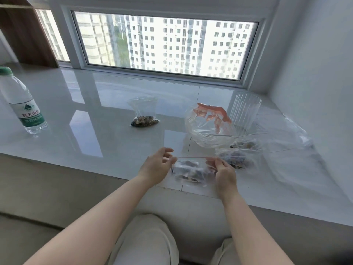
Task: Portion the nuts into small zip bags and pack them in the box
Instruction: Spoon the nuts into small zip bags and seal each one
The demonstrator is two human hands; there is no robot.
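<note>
A zip bag [191, 170] of nuts is pinched at its top corners by the left hand [157, 166] and right hand [224, 174] above the desk [95, 131].

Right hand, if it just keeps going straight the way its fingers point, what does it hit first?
The right hand, pinching the held zip bag, points up and away. The filled nut bag lying beside it looks first in line, then the big clear bag with orange print; depth is uncertain.

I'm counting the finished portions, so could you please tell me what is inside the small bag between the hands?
The small zip bag held between the left hand and right hand holds dark mixed nuts. Motion blur and plastic glare hide their kind and number.
</note>
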